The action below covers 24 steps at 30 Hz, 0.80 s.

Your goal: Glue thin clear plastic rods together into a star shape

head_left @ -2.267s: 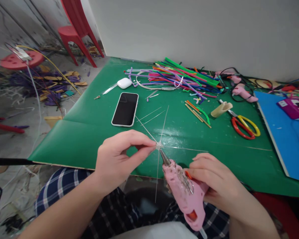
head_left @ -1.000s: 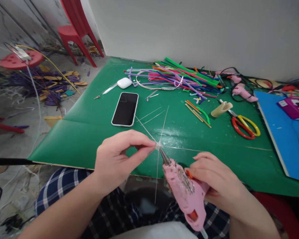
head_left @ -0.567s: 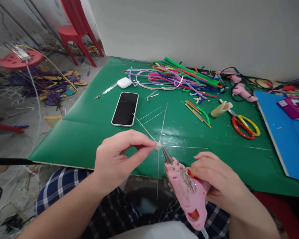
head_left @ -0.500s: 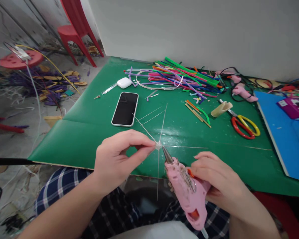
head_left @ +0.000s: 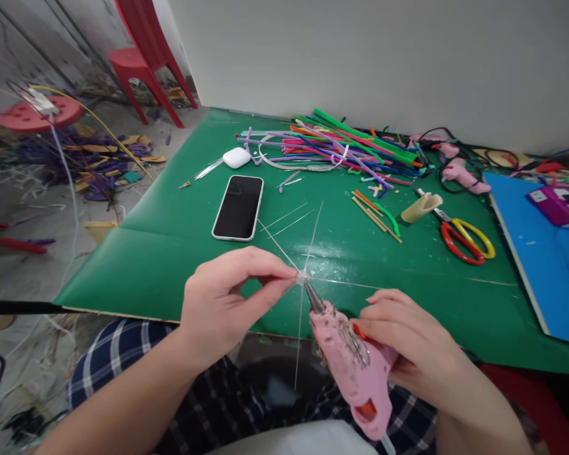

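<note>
Far to the left of the phone (head_left: 238, 207), off the worktop (head_left: 161, 259), a red stool (head_left: 33, 114) and a red chair (head_left: 142, 57) stand on a littered floor. Below the phone and nearer the person, the left hand (head_left: 218, 303) reaches in over the worktop's front edge. Its fingers (head_left: 275, 273) are pinched tight, thumb against forefinger, on the crossed sticks (head_left: 302, 277). These are thin and clear and fan out like spokes from one small hub, which sits just below and to the right of the phone, above the green surface. Beyond the phone lies a white earbud case (head_left: 236, 157), and to the right of that a heap of coloured straws (head_left: 346, 148) spreads along the wall. Below and to the right of the phone, the metal nozzle of a pink glue gun (head_left: 351, 366) touches the hub from underneath. The right hand (head_left: 408, 351) grips the gun, its fingers (head_left: 384, 309) curled closed around the body by the orange trigger. Further right of the phone lie a short beige tube (head_left: 421, 208), red and yellow scissors (head_left: 464, 240), and a blue sheet (head_left: 540, 265) at the worktop's right end.
</note>
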Each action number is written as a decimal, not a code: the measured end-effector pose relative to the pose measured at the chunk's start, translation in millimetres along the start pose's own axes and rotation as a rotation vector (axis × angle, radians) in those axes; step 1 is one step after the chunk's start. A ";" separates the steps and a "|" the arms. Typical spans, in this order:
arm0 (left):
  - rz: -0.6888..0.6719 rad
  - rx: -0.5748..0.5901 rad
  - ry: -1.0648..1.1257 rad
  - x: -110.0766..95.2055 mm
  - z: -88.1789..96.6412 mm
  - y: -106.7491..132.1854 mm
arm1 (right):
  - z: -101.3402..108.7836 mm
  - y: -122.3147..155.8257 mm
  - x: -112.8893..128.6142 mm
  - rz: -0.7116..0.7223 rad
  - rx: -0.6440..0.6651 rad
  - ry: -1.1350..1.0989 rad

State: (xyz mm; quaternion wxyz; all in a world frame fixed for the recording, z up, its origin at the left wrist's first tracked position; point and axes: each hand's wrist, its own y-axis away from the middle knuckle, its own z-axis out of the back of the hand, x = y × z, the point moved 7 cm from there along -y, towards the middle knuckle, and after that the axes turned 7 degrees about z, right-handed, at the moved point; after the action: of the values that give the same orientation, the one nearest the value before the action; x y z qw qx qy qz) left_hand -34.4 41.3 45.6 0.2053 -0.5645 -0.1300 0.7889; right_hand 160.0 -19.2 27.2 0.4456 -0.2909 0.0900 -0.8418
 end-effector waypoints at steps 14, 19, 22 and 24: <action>0.010 -0.012 -0.016 1.1 1.1 0.6 | 5.3 -3.4 3.3 -0.018 0.000 0.017; 0.001 -0.018 -0.027 0.4 0.5 -0.3 | 6.9 -5.1 3.5 -0.055 0.010 0.033; -0.018 -0.012 -0.032 -1.7 -0.1 -1.1 | 6.3 -5.5 3.5 -0.052 0.009 0.031; -0.025 -0.010 -0.043 -2.9 0.1 -1.4 | 5.9 -5.7 2.9 -0.058 0.010 0.034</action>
State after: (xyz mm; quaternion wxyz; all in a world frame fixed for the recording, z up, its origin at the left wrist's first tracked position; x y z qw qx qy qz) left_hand -33.4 41.1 48.6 0.2096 -0.5466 -0.1456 0.7976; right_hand 158.2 -17.6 35.5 0.4208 -0.2766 0.0847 -0.8598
